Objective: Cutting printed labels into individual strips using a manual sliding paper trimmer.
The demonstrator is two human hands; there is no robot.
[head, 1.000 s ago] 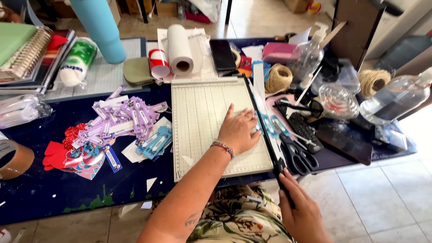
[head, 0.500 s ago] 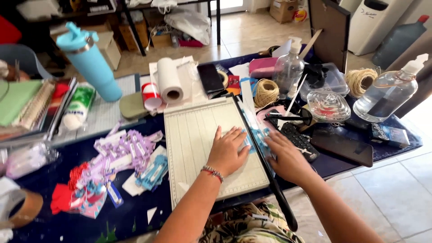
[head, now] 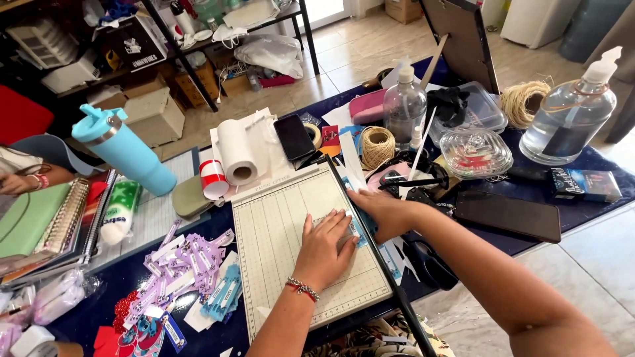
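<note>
The left hand (head: 325,246) lay flat, fingers spread and pressing down, on a small pale slip of paper (head: 329,220) near the right edge of the cream gridded paper cutter (head: 278,231). The right hand (head: 382,210) reached in from the other side of the black cutting arm (head: 370,246), its fingers curled over that arm and touching the blue-edged end of the slip (head: 357,228); whether they pinched it or only steadied it could not be told. The slip sat between the two hands, its long axis running across the board toward the arm, so it crossed the cutting line roughly at right angles. The arm itself ran from the board's far right corner toward the person's lap. The right hand was the nearer one to the arm.

Left of the board lay a heap of purple tags (head: 182,268). Beyond it stood a paper roll (head: 237,153) and a dark phone (head: 294,137).
</note>
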